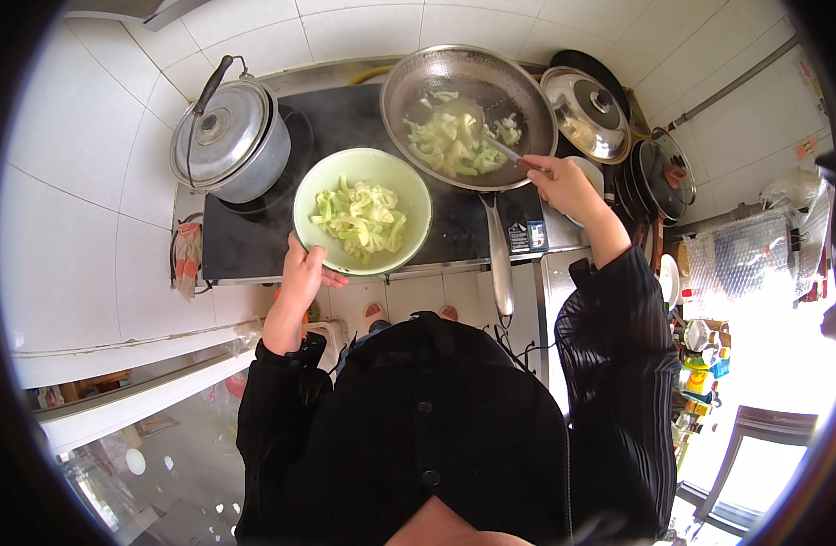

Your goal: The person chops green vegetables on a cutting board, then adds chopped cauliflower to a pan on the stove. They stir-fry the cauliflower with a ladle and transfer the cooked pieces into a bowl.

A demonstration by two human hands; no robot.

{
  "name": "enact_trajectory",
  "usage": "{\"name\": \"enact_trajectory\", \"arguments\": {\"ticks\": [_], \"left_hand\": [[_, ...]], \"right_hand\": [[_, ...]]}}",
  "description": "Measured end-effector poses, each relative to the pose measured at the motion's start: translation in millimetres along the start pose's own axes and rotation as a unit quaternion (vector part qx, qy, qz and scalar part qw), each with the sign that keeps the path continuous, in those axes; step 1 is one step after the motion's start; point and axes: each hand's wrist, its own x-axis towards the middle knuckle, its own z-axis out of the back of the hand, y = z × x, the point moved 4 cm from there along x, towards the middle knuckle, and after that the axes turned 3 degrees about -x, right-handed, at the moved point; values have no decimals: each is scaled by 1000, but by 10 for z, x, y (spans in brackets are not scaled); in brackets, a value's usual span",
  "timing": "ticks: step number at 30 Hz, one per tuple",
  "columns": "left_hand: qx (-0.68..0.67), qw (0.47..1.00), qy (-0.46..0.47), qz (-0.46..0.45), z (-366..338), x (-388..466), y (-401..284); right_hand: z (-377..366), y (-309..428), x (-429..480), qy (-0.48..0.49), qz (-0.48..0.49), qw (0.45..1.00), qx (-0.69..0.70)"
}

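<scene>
My left hand (306, 273) grips the lower left rim of a pale green bowl (418, 211), which holds cauliflower florets (363, 215). The bowl is over the black cooktop (452, 235), in front of a steel wok (520, 89). My right hand (563, 185) is closed around the handle of a utensil (503, 145), whose head reaches among the cauliflower pieces (452, 140) inside the wok. That head is partly hidden by steam and food, so its exact kind is hard to tell. The wok's long metal handle (500, 263) points towards me.
A lidded aluminium pot (251, 153) stands at the cooktop's left. Right of the wok lean a domed steel lid (588, 112) and several other lids, with a glass lid (663, 179) among them. A checked cloth (188, 258) hangs at the left edge. Tiled walls enclose the back.
</scene>
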Motion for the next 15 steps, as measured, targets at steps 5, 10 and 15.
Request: {"name": "enact_trajectory", "arguments": {"ticks": [5, 10, 15], "left_hand": [[5, 1000, 5, 5, -16, -5, -14], [5, 1000, 11, 5, -23, 15, -34], [24, 999, 22, 7, -44, 15, -34]], "right_hand": [[-155, 187, -226, 61, -25, 997, 41], [-170, 394, -479, -7, 81, 996, 32], [-114, 547, -822, -36, 110, 991, -72]]}}
